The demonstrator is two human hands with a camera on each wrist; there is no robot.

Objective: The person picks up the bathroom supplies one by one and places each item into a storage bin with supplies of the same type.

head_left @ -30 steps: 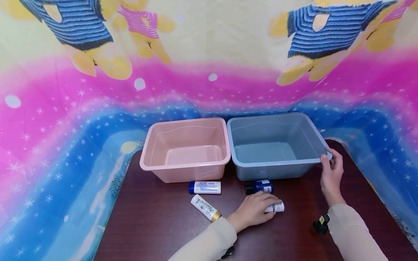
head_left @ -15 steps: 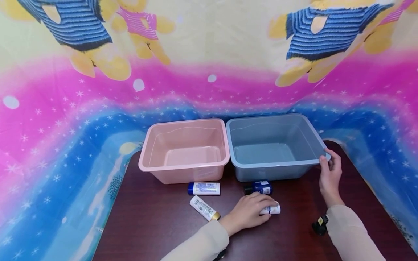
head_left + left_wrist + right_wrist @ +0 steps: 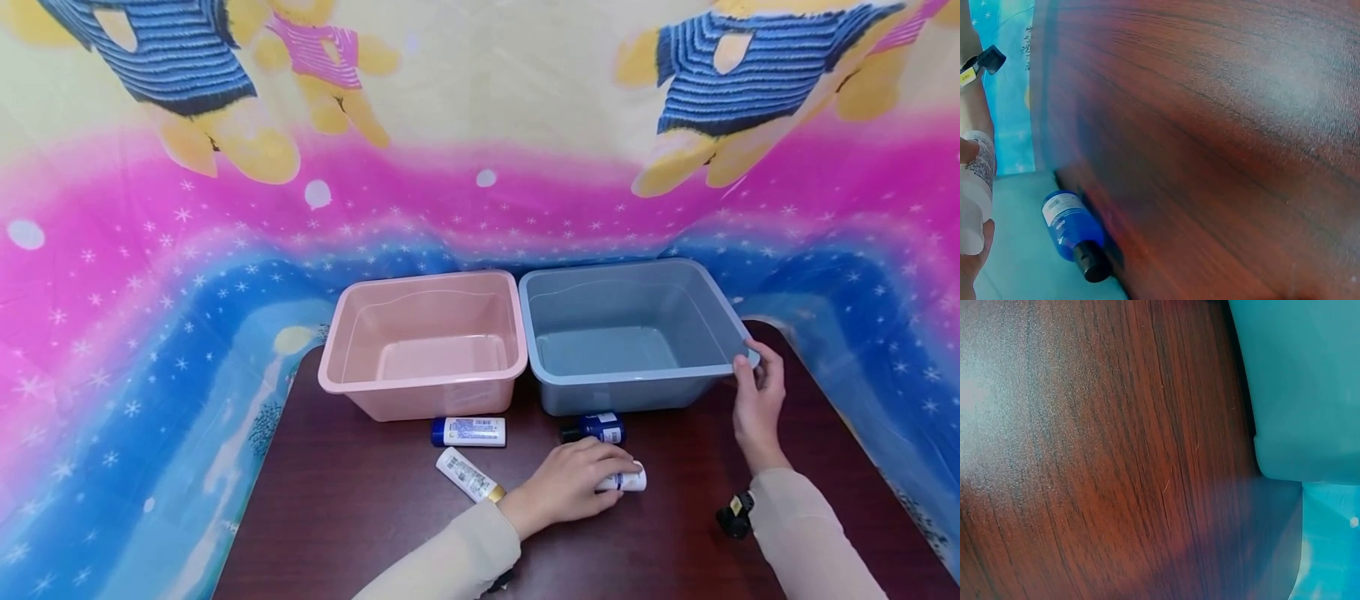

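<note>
My left hand point(image 3: 573, 483) curls over a small white bottle point(image 3: 628, 477) at the front of the table, its palm covering the near part. In the left wrist view, fingertips and thumb hold the white bottle point(image 3: 977, 178) from both sides. Just behind that hand lies a dark blue bottle point(image 3: 606, 428) with a black cap, on its side. At the right, my right hand point(image 3: 759, 412) pinches the front right corner of the grey-blue bin point(image 3: 637, 377), thumb in front and fingers over the rim. The right wrist view has the bin's side point(image 3: 1310, 394) but no hand.
A pink bin point(image 3: 423, 386) stands left of the grey-blue one, rims close together. In front of it lie a white bottle with a blue cap point(image 3: 472, 432) and a white tube with a gold cap point(image 3: 467, 475). A printed cloth point(image 3: 480, 200) hangs behind the dark table point(image 3: 337, 517).
My left hand has shifted slightly left with the white bottle in its grip. The right hand keeps its hold on the bin's corner.
</note>
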